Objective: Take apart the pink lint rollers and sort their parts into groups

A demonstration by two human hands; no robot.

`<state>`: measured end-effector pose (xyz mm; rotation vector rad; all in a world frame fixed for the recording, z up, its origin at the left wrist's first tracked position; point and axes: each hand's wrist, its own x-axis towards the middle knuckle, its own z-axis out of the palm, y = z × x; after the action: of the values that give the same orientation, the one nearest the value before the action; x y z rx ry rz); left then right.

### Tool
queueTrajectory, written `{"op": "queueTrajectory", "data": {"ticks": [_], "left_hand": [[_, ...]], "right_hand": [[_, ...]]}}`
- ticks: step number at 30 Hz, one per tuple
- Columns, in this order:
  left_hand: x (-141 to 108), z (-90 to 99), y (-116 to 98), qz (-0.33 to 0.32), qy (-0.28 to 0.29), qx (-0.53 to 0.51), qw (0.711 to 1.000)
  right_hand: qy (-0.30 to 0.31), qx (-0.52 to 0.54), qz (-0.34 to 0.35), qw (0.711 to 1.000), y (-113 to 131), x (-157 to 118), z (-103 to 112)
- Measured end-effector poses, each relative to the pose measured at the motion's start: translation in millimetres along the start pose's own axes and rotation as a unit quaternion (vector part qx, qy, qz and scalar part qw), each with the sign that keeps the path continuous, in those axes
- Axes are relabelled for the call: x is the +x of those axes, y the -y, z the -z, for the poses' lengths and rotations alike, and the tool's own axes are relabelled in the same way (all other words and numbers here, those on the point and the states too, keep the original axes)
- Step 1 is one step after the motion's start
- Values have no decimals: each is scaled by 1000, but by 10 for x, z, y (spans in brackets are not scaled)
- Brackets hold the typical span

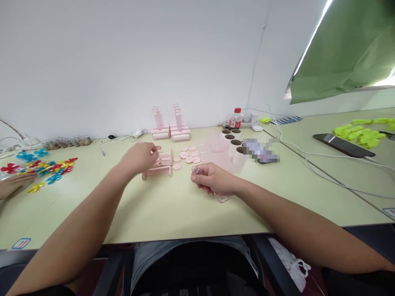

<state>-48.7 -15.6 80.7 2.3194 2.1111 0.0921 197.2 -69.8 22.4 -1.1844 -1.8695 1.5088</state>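
My left hand (142, 156) hovers over the left side of pink open frames (159, 169) on the table, fingers pinched together; what it holds, if anything, is too small to name. My right hand (212, 179) is closed around a small clear piece (196, 169) that pokes out at its fingertips. Under that hand's palm a pinkish clear part (224, 198) shows. Several flat pink discs (184, 155) lie between the hands. Behind them stand pink bases (180, 136) with upright clear pink tubes (178, 119).
White cylinders with dark tops (239, 158) and a bottle with a red cap (235, 119) stand right of centre. Coloured flower-like pieces (55, 168) and another person's hand (17, 185) are at left. A black phone (344, 145), cables and yellow-green pieces (359, 135) lie right.
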Motion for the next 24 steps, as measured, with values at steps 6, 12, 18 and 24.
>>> {"op": "queueTrajectory", "data": {"ticks": [6,12,18,24], "left_hand": [[404,-77,313,96,70,99,988],[643,-293,63,108,109,101,983],[825,-349,71,73,148,114,980],[805,-417,71,66,94,128,985]], "right_hand": [[16,-27,8,999,-66,45,-45],[30,-40,11,999,-139,70,-52],[43,-38,27,998,-173,82,-53],[51,-41,29,997,-165,83,-61]]}}
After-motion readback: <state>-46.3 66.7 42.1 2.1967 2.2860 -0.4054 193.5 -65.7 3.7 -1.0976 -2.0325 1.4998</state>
